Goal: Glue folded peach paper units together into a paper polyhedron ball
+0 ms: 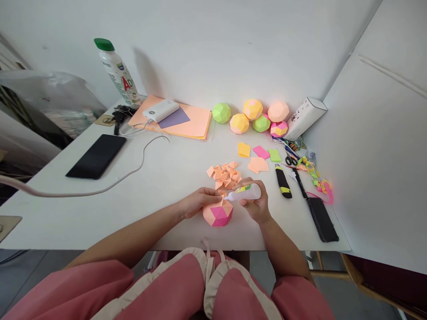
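Note:
My left hand (197, 201) is closed at the upper left edge of a partly open paper ball (218, 216), its thumb and fingers pinching a peach flap there. The ball is peach with pink facets and rests on the table near the front edge. My right hand (259, 208) grips a clear glue bottle (246, 192) with a yellow-green label. The bottle is tilted on its side, its narrow nozzle pointing left at the top of the ball; whether it touches the paper I cannot tell. Just behind lies a heap of folded peach paper pieces (225, 174).
Several finished paper balls (252, 110) stand along the wall. Small paper stacks (258, 164), a utility knife (283, 182), scissors (291, 160) and a black case (322, 218) lie right. Left are a phone (96, 156), a cable (133, 170), a power bank (161, 110) and a bottle (118, 75).

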### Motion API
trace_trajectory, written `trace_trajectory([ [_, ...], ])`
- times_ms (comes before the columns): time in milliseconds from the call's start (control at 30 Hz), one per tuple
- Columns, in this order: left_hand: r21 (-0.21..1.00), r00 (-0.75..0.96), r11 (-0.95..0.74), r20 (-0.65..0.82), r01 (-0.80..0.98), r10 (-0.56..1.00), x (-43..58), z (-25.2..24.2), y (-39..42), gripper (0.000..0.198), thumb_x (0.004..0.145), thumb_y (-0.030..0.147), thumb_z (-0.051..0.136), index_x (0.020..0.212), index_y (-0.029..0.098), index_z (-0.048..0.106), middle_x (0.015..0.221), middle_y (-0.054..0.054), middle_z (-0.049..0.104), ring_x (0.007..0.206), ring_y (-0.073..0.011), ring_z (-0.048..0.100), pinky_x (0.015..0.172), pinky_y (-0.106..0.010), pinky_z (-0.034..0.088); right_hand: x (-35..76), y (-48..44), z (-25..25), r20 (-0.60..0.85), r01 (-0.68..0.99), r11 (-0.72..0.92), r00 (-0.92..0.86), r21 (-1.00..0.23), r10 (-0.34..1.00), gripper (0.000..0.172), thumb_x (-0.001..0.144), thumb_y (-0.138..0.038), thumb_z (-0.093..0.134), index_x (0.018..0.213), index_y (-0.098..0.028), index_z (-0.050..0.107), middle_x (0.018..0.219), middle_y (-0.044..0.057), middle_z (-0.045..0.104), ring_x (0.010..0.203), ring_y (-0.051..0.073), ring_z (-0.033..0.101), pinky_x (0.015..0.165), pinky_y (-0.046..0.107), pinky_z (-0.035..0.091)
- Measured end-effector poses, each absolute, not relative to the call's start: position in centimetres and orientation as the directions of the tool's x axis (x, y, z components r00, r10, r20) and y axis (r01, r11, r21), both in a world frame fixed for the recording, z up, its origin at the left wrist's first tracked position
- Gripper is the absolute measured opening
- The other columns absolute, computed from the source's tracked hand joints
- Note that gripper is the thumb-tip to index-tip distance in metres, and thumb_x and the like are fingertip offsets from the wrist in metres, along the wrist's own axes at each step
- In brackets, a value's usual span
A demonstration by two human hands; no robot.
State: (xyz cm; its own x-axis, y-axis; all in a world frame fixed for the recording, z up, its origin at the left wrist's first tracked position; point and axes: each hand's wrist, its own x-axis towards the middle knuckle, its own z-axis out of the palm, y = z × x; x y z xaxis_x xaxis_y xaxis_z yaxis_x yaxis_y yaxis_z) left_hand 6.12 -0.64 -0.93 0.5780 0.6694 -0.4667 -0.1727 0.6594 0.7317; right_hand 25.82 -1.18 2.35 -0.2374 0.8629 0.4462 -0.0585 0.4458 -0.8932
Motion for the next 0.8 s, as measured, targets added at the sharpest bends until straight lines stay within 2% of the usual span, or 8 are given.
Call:
trace_trajectory([
  [233, 0.739, 0.583, 0.651, -0.456, -0.174, 0.673, 6.18, -1.23, -0.57, 0.027, 0.064, 0.036, 0.077, 0.069, 0.011, 0.068, 0.064, -0.004, 0.064, 0.057, -0.0125, 0.055, 0.058, -0.025, 0.04, 25.93, -1.0, 1.97, 0.469, -0.09, 0.462, -0.241, -0.882, 0.849, 0.035, 0.074, -0.045, 0.072, 0.094, -0.026, 0.051, 0.085, 0.004, 0.064, 0.085, 0.022, 0.061, 0.074, 0.04, 0.05],
  [667, 0.727, 0.565, 0.667, -0.486, -0.162, 0.667, 6.08, -0.67, -0.83, 0.031, 0.059, 0.038, 0.08, 0.07, 0.011, 0.068, 0.066, -0.004, 0.064, 0.057, -0.0119, 0.055, 0.057, -0.024, 0.039, 26.07, -1.03, 1.57, 0.424, -0.093, 0.414, -0.224, -0.905, 0.877, 0.036, 0.075, -0.044, 0.07, 0.098, -0.026, 0.05, 0.089, 0.005, 0.062, 0.085, 0.022, 0.062, 0.077, 0.043, 0.052],
  [800, 0.722, 0.574, 0.674, -0.487, -0.16, 0.658, 6.1, -0.7, -0.82, 0.031, 0.061, 0.038, 0.079, 0.072, 0.011, 0.069, 0.067, -0.004, 0.065, 0.059, -0.0124, 0.056, 0.058, -0.024, 0.04, 26.05, -1.03, 1.82, 0.437, -0.107, 0.424, -0.239, -0.9, 0.867, 0.035, 0.075, -0.045, 0.071, 0.096, -0.026, 0.05, 0.086, 0.004, 0.061, 0.081, 0.021, 0.061, 0.074, 0.041, 0.052],
])
